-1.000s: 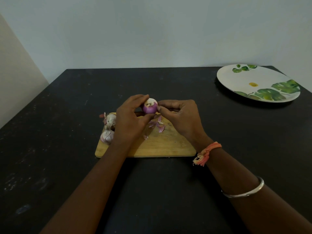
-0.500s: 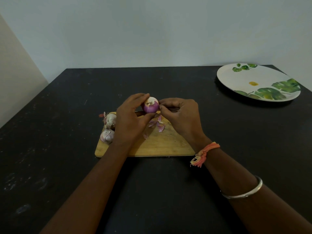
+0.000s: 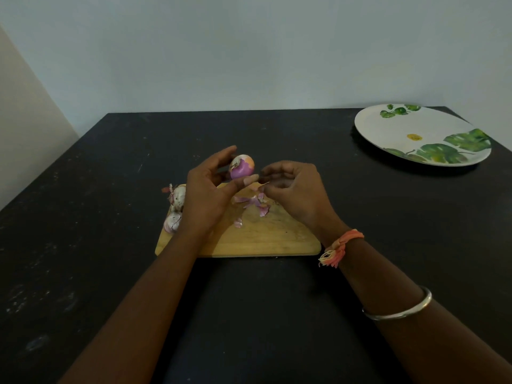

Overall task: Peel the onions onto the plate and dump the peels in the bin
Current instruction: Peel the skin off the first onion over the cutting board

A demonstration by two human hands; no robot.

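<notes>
Onion (image 3: pixel 241 168), gripped above the cutting board (image 3: pixel 263 239) by the left hand (image 3: pixel 206 195), had just shed a flake of skin (image 3: pixel 261 184), which the right hand (image 3: pixel 293 189) pinched and drew clear of the bulb; dry skin left on top suggested unfinished peeling.

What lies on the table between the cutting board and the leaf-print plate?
Nothing: the head view shows only bare black table between the wooden cutting board and the plate. The loose peels all lie on the board.

Purple onion (image 3: pixel 241 168), green-leaf white plate (image 3: pixel 388 131), black table (image 3: pixel 110 189).
</notes>
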